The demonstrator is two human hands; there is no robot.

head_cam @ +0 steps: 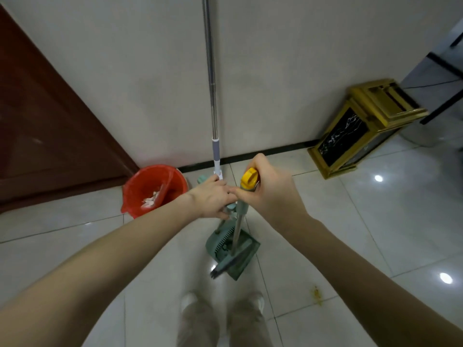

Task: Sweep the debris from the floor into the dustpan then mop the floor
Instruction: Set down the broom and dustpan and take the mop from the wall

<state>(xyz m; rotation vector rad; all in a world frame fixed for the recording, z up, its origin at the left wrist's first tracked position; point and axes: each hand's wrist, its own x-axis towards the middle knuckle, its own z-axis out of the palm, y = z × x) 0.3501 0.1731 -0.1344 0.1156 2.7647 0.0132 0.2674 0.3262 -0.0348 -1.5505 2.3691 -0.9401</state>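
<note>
The teal dustpan [250, 246] stands on the tiles just ahead of my feet, and the broom [238, 231] is upright in it with its dark bristles resting at the pan's mouth. My right hand [273, 196] is wrapped tight round the top of the broom handle, right under its yellow cap [249, 180]. My left hand [213, 199] curls round the upper end of the dustpan's own handle, touching my right thumb.

A yellowish smear of debris [317, 294] lies on the floor to my right, well apart from the pan, so I judge the sweeping part is not done. Next I need to lift the broom clear of the pan, carry both over to that spot, and set the pan's lip flat on the tile.

The mop [211, 96] leans against the wall behind my hands; its lower end is hidden. 1 red bucket [132, 196] sits to its left, 1 gold bin [350, 136] off right.
</note>
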